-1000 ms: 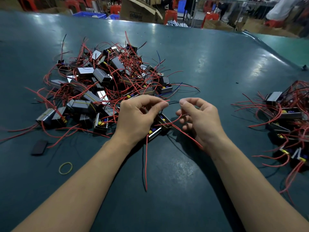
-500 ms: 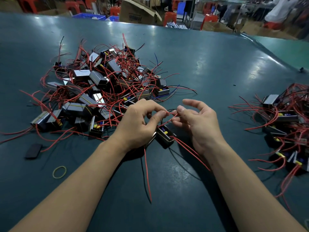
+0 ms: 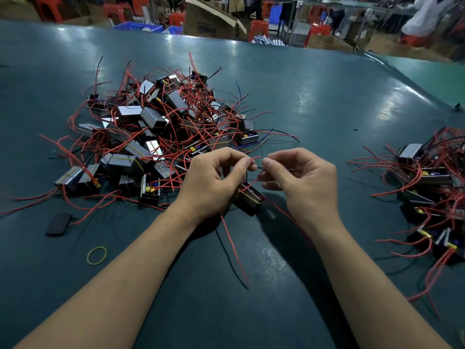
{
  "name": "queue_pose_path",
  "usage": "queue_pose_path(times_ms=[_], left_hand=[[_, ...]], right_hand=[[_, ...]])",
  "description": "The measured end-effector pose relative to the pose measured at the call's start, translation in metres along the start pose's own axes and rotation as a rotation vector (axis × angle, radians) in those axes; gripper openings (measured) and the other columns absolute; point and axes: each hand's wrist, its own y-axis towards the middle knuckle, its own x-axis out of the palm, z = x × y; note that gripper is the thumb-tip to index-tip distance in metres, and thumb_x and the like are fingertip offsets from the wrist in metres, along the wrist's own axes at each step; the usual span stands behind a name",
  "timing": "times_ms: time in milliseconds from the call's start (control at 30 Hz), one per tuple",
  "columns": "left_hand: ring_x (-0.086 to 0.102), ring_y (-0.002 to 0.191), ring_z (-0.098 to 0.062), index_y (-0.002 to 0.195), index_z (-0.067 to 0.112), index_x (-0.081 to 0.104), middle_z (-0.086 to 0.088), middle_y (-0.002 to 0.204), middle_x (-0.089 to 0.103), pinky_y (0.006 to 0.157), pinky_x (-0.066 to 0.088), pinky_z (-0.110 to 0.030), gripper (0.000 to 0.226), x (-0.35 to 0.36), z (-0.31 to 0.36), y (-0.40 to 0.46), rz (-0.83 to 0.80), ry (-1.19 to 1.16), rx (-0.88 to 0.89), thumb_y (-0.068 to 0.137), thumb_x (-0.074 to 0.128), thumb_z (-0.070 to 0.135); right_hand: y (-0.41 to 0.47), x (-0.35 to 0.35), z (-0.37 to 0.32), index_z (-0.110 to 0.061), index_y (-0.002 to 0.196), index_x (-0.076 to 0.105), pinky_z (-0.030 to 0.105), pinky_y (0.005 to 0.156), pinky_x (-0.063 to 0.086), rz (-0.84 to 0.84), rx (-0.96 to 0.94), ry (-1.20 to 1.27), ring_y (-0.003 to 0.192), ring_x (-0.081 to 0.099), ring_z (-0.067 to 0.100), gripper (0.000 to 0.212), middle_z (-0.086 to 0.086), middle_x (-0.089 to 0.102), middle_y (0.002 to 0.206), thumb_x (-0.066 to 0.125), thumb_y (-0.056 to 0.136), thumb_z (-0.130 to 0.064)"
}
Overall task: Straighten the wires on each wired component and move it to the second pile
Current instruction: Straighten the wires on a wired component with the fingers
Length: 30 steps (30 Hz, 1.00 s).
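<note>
Right, head view, and it's the only one we get: both hands are at work over the dark green bench [image 3: 314, 102]. Left hand [image 3: 214, 185] has its grip closed, thumb and forefinger pinching a red wire [image 3: 254, 157] near its tip, while the lower fingers seem to steady the component [image 3: 247, 197] underneath, just right of that hand, so the body stays put when the wire is pulled. Right hand [image 3: 304, 182], just beside it, also has a closed grip, pinching what looks like a thin dark lead; exactly what sits between those fingertips is too small to tell. My read: mid-straightening, wires being drawn apart. Another long red wire trails from the component toward the viewer. The big tangled pile [image 3: 156, 137] lies left of the component, the second pile [image 3: 432, 187] well off to its right, waiting. A yellow rubber band [image 3: 97, 255] lies nearer the viewer, left of the component.
</note>
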Motion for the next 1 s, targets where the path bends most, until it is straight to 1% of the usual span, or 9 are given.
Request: queue_pose_path(times_ms=[167, 333, 400, 467, 600, 667, 733, 833, 1000], left_hand=[[0.071, 0.081, -0.008, 0.092, 0.021, 0.076, 0.008, 0.086, 0.075, 0.076, 0.056, -0.027, 0.012, -0.0022, 0.0006, 0.0011, 0.0, -0.061, 0.009, 0.085, 0.068, 0.016], [0.066, 0.067, -0.019, 0.081, 0.034, 0.074, 0.004, 0.076, 0.073, 0.062, 0.052, -0.033, 0.014, -0.0002, 0.0014, -0.0006, 0.053, -0.043, -0.02, 0.077, 0.072, 0.021], [0.06, 0.06, -0.007, 0.085, 0.031, 0.075, 0.007, 0.073, 0.071, 0.056, 0.043, -0.023, 0.016, -0.0004, 0.0006, -0.001, 0.026, -0.034, -0.02, 0.078, 0.074, 0.017], [0.06, 0.062, 0.003, 0.094, 0.023, 0.076, 0.012, 0.077, 0.071, 0.06, 0.042, -0.013, 0.019, -0.0003, 0.0024, -0.0018, -0.042, -0.052, -0.02, 0.08, 0.077, 0.01], [0.072, 0.089, -0.01, 0.108, 0.014, 0.072, 0.002, 0.095, 0.075, 0.082, 0.057, -0.029, 0.029, -0.0004, 0.0052, -0.0028, -0.107, -0.101, -0.035, 0.081, 0.077, 0.006], [0.072, 0.086, -0.019, 0.107, 0.013, 0.073, -0.001, 0.093, 0.076, 0.079, 0.057, -0.034, 0.026, -0.0002, 0.0052, -0.0022, -0.087, -0.077, -0.029, 0.082, 0.075, 0.006], [0.068, 0.077, -0.012, 0.104, 0.012, 0.074, 0.003, 0.086, 0.075, 0.069, 0.051, -0.027, 0.022, -0.0002, 0.0039, -0.0018, -0.079, -0.038, -0.013, 0.083, 0.074, 0.006], [0.06, 0.07, 0.007, 0.098, 0.018, 0.075, 0.018, 0.078, 0.068, 0.067, 0.04, -0.008, 0.019, -0.0008, 0.0039, -0.0019, -0.059, 0.006, 0.006, 0.083, 0.074, 0.005], [0.062, 0.074, -0.003, 0.092, 0.013, 0.078, 0.009, 0.079, 0.072, 0.071, 0.044, -0.017, 0.012, -0.0006, 0.0047, -0.0024, -0.077, 0.051, 0.02, 0.082, 0.075, 0.007]], right_hand=[[-0.0009, 0.0104, 0.004, -0.007, 0.08, 0.07, 0.024, 0.059, 0.057, -0.081, 0.137, 0.183, 0.069, 0.07, 0.017, 0.008, 0.007, 0.073, 0.075, 0.074, 0.081, 0.0], [0.0002, 0.0099, 0.0043, -0.012, 0.082, 0.068, 0.027, 0.056, 0.056, -0.083, 0.042, 0.141, 0.066, 0.069, 0.016, 0.011, 0.002, 0.071, 0.072, 0.071, 0.085, -0.002], [0.0005, 0.0097, 0.0049, -0.013, 0.082, 0.067, 0.028, 0.054, 0.056, -0.085, 0.014, 0.092, 0.064, 0.066, 0.013, 0.012, -0.002, 0.068, 0.07, 0.07, 0.086, -0.003], [0.0011, 0.0091, 0.005, -0.012, 0.082, 0.065, 0.026, 0.051, 0.054, -0.082, 0.001, 0.089, 0.061, 0.064, 0.01, 0.012, -0.005, 0.066, 0.069, 0.069, 0.087, -0.002], [0.0009, 0.0101, 0.006, -0.012, 0.08, 0.063, 0.019, 0.047, 0.048, -0.079, 0.018, 0.103, 0.055, 0.06, 0.006, 0.015, -0.007, 0.064, 0.067, 0.067, 0.088, 0.0], [0.0005, 0.011, 0.0064, -0.012, 0.078, 0.062, 0.021, 0.044, 0.048, -0.078, 0.026, 0.108, 0.051, 0.057, 0.006, 0.017, -0.006, 0.062, 0.066, 0.066, 0.088, 0.001], [0.0003, 0.0111, 0.0064, -0.013, 0.078, 0.062, 0.023, 0.044, 0.049, -0.083, 0.021, 0.106, 0.051, 0.056, 0.009, 0.017, -0.005, 0.062, 0.068, 0.066, 0.088, 0.0], [0.0009, 0.0096, 0.007, -0.011, 0.078, 0.062, 0.023, 0.043, 0.048, -0.099, 0.024, 0.111, 0.049, 0.055, 0.012, 0.015, -0.004, 0.062, 0.067, 0.065, 0.089, -0.002], [0.0021, 0.0127, 0.0083, -0.011, 0.069, 0.059, 0.021, 0.036, 0.043, -0.043, 0.176, 0.147, 0.04, 0.052, 0.013, 0.022, -0.002, 0.058, 0.053, 0.06, 0.09, -0.002]])
